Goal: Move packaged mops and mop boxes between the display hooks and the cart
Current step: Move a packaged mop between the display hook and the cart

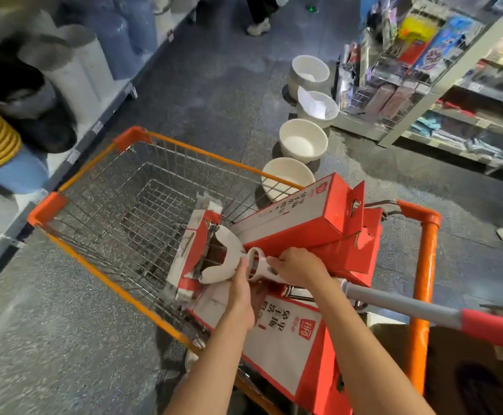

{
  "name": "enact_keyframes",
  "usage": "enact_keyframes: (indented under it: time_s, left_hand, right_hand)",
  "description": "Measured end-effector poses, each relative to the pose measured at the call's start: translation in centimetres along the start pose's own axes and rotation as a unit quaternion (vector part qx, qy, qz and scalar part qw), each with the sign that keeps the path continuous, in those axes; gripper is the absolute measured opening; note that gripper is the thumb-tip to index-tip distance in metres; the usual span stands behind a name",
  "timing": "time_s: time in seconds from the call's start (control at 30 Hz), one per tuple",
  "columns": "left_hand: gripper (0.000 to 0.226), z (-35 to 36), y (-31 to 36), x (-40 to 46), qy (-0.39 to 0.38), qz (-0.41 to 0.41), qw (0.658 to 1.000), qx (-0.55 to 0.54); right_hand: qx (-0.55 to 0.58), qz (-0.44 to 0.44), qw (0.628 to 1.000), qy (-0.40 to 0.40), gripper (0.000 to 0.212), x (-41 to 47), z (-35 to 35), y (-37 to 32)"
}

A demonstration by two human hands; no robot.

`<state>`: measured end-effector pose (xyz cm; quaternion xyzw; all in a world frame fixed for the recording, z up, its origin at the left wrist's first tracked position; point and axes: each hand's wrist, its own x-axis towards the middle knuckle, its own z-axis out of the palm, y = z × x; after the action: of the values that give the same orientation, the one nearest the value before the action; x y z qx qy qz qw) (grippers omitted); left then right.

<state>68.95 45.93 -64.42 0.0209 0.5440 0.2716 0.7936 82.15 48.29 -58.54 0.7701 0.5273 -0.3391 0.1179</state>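
Trouble is likeliest at the mop itself: both hands hold its white neck over the cart, left hand with fingers curled around the joint, right hand pinching the white collar. Its head sits half in a torn sleeve, which could snag on the wire basket or tear further if pulled. Red mop boxes lie stacked across the cart's near right corner, overhanging the rim; a knock from the long grey handle could tip them out. White basins crowd the floor to the right; the basket's far half offers room.
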Motion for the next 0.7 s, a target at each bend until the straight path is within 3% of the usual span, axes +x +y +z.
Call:
enact_keyframes:
  time_s: [0.13, 0.5, 0.7]
  left_hand:
    - [0.057, -0.1, 0.1, 2.0, -0.022, -0.023, 0.998, -0.046]
    - [0.05, 0.1, 0.4, 3.4, 0.008, -0.034, 0.993, -0.114]
    - [0.052, -0.2, 2.2, 0.4, -0.04, -0.006, 0.993, -0.111]
  right_hand:
    - [-0.016, 0.006, 1.0, 0.024, 0.043, 0.2, 0.0, 0.1]
    - [0.009, -0.013, 0.996, 0.084, 0.023, -0.5, -0.1, -0.3]
    - [0.016, -0.049, 0.991, 0.122, 0.017, -2.5, -1.9, -2.0]
